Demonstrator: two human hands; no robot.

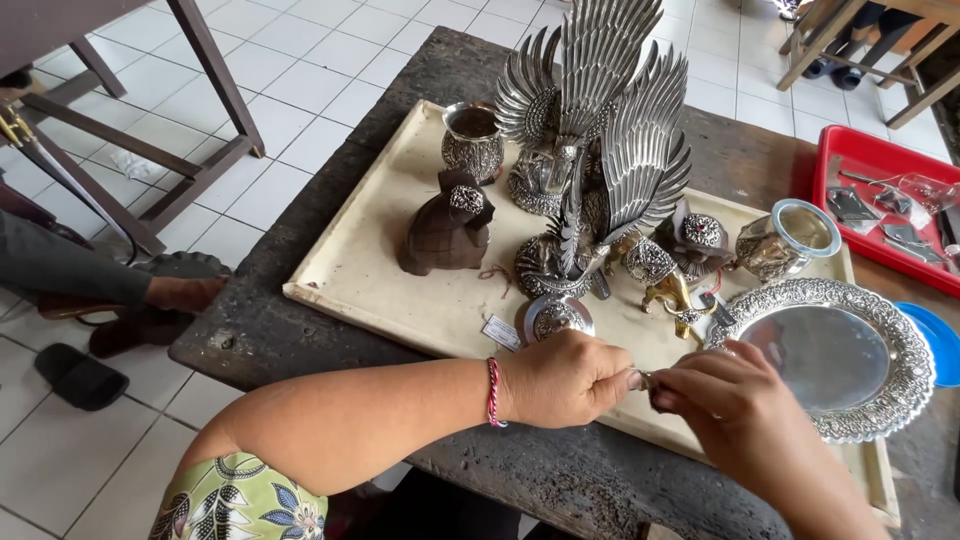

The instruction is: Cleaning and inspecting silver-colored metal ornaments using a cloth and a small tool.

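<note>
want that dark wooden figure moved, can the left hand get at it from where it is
Probably yes: the wooden figure stands at the tray's open left part, with bare tray before it. The left hand is busy with a small piece, though.

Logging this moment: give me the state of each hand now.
Left hand: closed, pinching a small silver piece.
Right hand: fingers curled, pinching the same piece.

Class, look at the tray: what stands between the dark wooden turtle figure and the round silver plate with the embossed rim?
In the head view, between the dark wooden turtle figure and the round silver plate stand a winged silver bird statue and a small gold-coloured elephant figure.
</note>
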